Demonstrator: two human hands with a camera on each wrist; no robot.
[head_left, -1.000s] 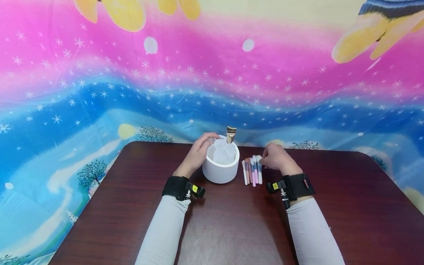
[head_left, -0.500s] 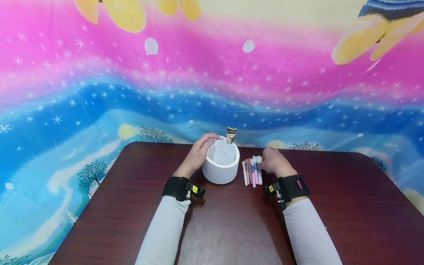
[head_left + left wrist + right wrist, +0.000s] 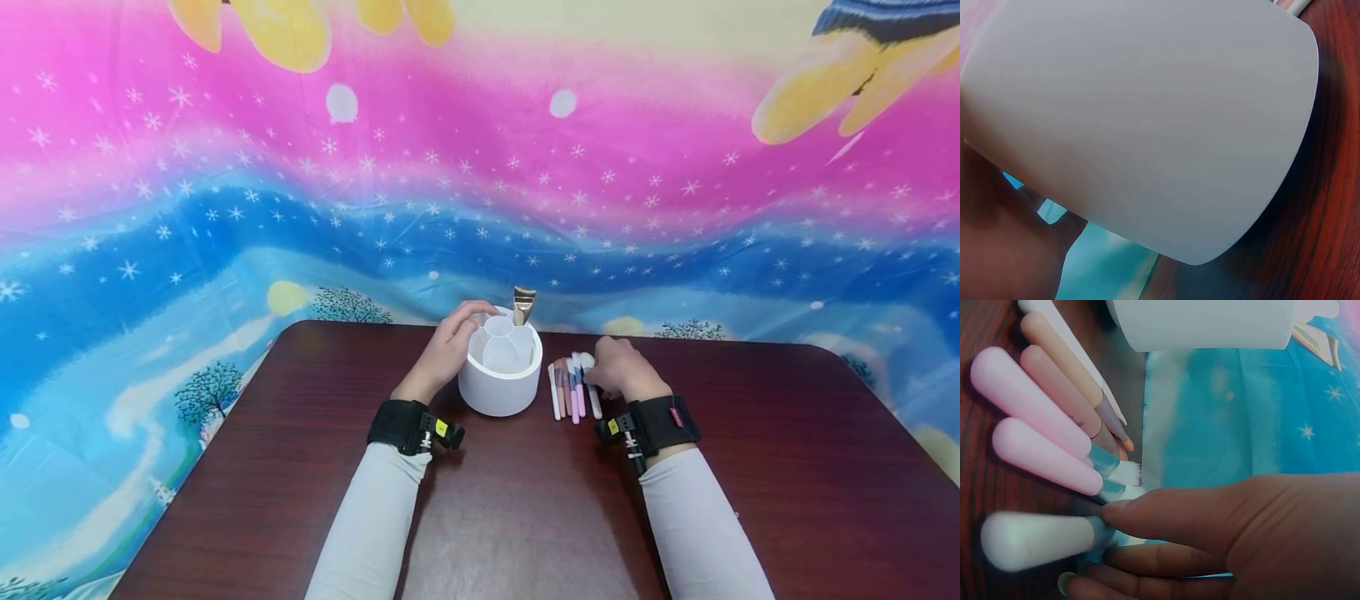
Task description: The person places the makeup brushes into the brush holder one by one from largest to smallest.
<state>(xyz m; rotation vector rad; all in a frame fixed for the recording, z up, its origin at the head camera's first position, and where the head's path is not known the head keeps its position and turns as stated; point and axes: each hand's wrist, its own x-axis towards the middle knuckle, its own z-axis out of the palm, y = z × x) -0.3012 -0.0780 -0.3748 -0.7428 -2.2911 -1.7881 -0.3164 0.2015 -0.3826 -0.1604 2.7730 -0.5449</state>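
Note:
A round white brush holder with clear dividers inside stands on the table. My left hand holds it by its left side, fingers over the rim; in the left wrist view the holder's wall hides most of them. To the right of the holder lies a row of makeup brushes with white, tan and pink handles. At the row's right end my right hand pinches a white-handled makeup brush near its ferrule, thumb above and fingers below. Its bristles are partly hidden by the thumb.
A gold fan-shaped piece sticks up from the holder's back. The dark red-brown table ends just behind the holder, where a patterned cloth hangs. Both wrists carry black straps with small cameras.
My right hand has moved slightly left onto the rightmost brush. That brush's handle end has swung right, away from the row. The left hand and holder stay put.

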